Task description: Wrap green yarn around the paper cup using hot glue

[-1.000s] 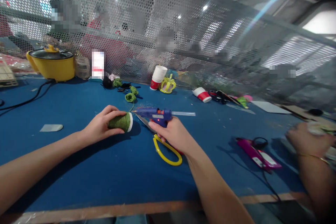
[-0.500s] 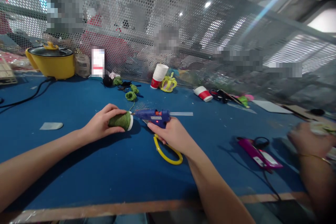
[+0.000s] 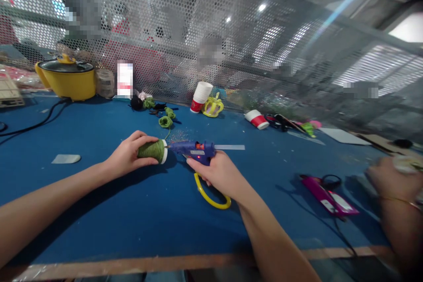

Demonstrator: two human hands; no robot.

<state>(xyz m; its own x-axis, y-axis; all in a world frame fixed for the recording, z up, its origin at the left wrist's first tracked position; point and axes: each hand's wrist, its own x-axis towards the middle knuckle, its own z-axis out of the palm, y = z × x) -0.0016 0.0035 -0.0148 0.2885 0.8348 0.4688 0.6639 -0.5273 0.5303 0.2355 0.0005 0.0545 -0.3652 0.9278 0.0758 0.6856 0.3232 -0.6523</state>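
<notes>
My left hand is wrapped round a paper cup covered in green yarn, lying on its side with its white rim to the right. In my right hand is a blue glue gun, a clear glue stick jutting from its back and a small red light on its side. The gun's nozzle meets the yarn close to the cup's rim. A strand runs from the cup to a green yarn bundle behind. Below my right hand lies a yellow loop, partly hidden by the hand.
A yellow electric pot stands back left, near a lit phone. Stacked paper cups, a yellow woven basket and a tipped cup line the back. Right, a purple device lies near another person's hand.
The view has shifted slightly. My hands keep the same hold on the cup and glue gun, with the nozzle still at the rim end. The other person's hand has moved a little.
</notes>
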